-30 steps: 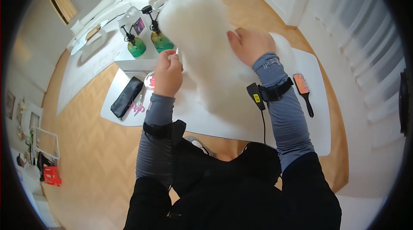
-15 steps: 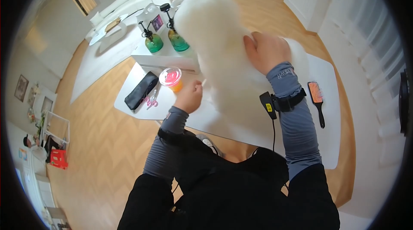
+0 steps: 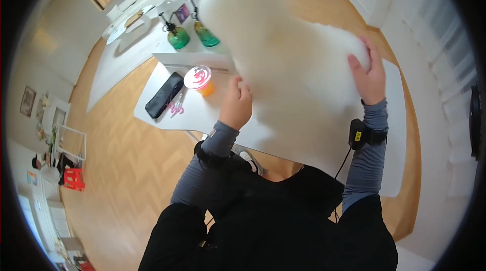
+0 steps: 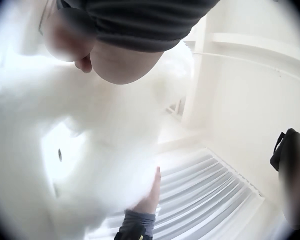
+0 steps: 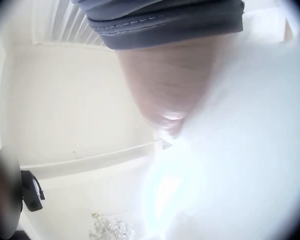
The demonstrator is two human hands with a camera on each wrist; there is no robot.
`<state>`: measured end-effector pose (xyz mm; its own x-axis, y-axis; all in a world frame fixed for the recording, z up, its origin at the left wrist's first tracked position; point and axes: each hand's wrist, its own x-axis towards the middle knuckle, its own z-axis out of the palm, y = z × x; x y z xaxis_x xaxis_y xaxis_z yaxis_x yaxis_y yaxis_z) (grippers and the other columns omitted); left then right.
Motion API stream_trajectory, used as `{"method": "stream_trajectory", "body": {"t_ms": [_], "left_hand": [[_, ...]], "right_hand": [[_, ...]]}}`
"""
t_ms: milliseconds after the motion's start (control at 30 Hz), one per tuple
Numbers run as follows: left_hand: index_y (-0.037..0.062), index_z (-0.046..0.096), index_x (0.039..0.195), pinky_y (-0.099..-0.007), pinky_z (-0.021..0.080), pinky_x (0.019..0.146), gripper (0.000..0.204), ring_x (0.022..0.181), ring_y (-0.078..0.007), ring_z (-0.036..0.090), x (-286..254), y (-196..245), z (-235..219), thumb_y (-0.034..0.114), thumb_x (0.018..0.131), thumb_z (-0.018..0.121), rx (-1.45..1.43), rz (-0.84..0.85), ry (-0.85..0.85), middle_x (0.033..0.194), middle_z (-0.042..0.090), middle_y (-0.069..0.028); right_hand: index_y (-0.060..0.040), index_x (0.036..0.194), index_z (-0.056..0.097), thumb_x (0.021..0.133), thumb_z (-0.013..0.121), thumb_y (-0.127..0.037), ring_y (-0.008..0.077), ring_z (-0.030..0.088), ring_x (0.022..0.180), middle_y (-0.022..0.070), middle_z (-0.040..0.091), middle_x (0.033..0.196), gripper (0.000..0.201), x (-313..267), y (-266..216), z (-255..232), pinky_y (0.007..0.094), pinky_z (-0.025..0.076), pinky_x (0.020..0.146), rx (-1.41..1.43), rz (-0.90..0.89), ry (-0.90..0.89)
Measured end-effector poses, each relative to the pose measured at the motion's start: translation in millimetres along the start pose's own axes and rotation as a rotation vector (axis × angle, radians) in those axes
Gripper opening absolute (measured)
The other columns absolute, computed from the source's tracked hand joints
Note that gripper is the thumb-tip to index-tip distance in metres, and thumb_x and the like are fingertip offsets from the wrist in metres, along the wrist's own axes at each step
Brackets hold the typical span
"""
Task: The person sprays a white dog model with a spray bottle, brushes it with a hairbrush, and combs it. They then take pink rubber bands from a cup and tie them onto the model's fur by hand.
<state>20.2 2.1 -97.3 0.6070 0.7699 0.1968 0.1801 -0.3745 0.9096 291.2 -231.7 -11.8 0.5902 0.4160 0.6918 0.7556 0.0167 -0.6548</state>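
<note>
A large fluffy white dog-shaped figure (image 3: 304,78) stands on a white table (image 3: 395,119), its rounded head end towards the upper left. My right hand (image 3: 372,78) rests with extended fingers against the fur at its right end, thumb apart from the fingers. On the other side, my left hand (image 3: 237,104) has bent fingers right at the edge of the fur; I cannot tell if it pinches anything. The left wrist view shows white fur (image 4: 105,165) below that hand, and the right wrist view has fur (image 5: 250,130) against the right hand.
Left of the left hand stands a lidded cup of orange drink (image 3: 204,86). Beside it lie pink-handled scissors (image 3: 176,109) and a black pouch (image 3: 164,96). Two green spray bottles (image 3: 178,38) stand further back on a white surface. A person (image 3: 48,173) is far left.
My right hand has slid right along the fur to its far end. My left hand moved down away from the fur, then back to its edge. The brush is now out of sight.
</note>
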Motion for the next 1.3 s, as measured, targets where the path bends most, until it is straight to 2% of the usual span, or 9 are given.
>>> {"method": "stream_trajectory", "body": {"t_ms": [367,433,500,600,733,800,1000,1200,1300], "left_hand": [[0.0014,0.056,0.129,-0.0497,0.052,0.077,0.029,0.085,-0.0431,0.069,-38,-50,-28,0.017,0.104,0.051,0.492,0.093,-0.341,0.089,0.07,-0.0265],[-0.0015,0.058,0.128,-0.0389,0.053,0.072,0.029,0.073,-0.0253,0.066,-30,-35,-50,0.018,0.108,0.047,0.508,-0.039,-0.404,0.077,0.063,-0.014],[-0.0013,0.058,0.129,-0.0298,0.047,0.064,0.03,0.067,-0.0124,0.056,-22,-22,-61,0.021,0.111,0.048,0.295,-0.01,-0.19,0.075,0.058,-0.0034],[-0.0007,0.058,0.131,-0.0228,0.041,0.063,0.032,0.067,-0.0063,0.049,-20,26,-67,0.022,0.113,0.046,0.046,0.03,-0.015,0.08,0.056,0.001],[0.0,0.058,0.132,-0.0239,0.045,0.067,0.029,0.071,-0.0068,0.053,-21,56,-61,0.018,0.112,0.048,-0.035,0.282,0.001,0.085,0.059,0.001],[0.0002,0.06,0.129,-0.0285,0.049,0.07,0.024,0.073,-0.0131,0.058,-7,61,-56,0.011,0.108,0.054,0.217,0.713,-0.014,0.091,0.064,-0.003],[0.0038,0.068,0.116,-0.0435,0.054,0.072,0.019,0.086,-0.0388,0.068,13,96,-38,0.009,0.097,0.067,0.622,0.79,-0.156,0.102,0.071,-0.0157],[0.0118,0.072,0.109,-0.0432,0.056,0.069,0.014,0.08,-0.032,0.07,1,91,-32,0.018,0.096,0.071,0.872,0.832,-0.41,0.092,0.069,-0.0074],[0.0092,0.072,0.109,-0.0421,0.055,0.07,0.015,0.08,-0.033,0.07,-4,122,-42,0.013,0.095,0.072,0.85,0.701,-0.584,0.095,0.071,-0.0098]], "right_hand": [[0.0007,0.16,0.033,0.099,0.072,-0.029,0.0251,0.051,0.137,0.0165,0.053,0.15,0.078,-63,65,16,0.0371,0.039,0.117,0.357,0.204,-0.053],[0.0009,0.159,0.034,0.102,0.067,-0.029,0.0238,0.051,0.136,0.0158,0.054,0.148,0.072,-70,77,19,0.0367,0.039,0.116,0.406,0.291,-0.061],[0.0015,0.158,0.039,0.109,0.054,-0.028,0.0211,0.053,0.134,0.0133,0.057,0.146,0.059,-73,86,19,0.0336,0.041,0.113,0.491,0.358,-0.037],[0.002,0.156,0.042,0.112,0.045,-0.025,0.0187,0.053,0.133,0.0112,0.057,0.147,0.052,-74,87,19,0.0305,0.041,0.112,0.475,0.439,0.008],[0.0021,0.157,0.042,0.109,0.043,-0.017,0.0175,0.053,0.134,0.0105,0.057,0.148,0.051,-83,122,26,0.0294,0.04,0.113,0.493,0.485,0.058],[0.0017,0.157,0.043,0.105,0.04,-0.01,0.0174,0.052,0.135,0.0104,0.058,0.148,0.053,-83,136,29,0.0294,0.04,0.113,0.581,0.331,0.055],[0.0003,0.154,0.048,0.104,0.04,-0.008,0.014,0.057,0.125,0.0071,0.061,0.142,0.051,-87,152,35,0.0274,0.045,0.106,0.622,0.348,0.073],[-0.0037,0.149,0.054,0.11,0.045,-0.017,0.003,0.053,0.09,-0.0027,0.066,0.123,0.042,-83,138,29,0.0189,0.045,0.077,0.699,0.474,0.108],[-0.0033,0.149,0.055,0.111,0.046,-0.021,0.0036,0.055,0.092,-0.0018,0.066,0.125,0.042,-83,136,26,0.0196,0.046,0.079,0.682,0.525,0.095]]}}
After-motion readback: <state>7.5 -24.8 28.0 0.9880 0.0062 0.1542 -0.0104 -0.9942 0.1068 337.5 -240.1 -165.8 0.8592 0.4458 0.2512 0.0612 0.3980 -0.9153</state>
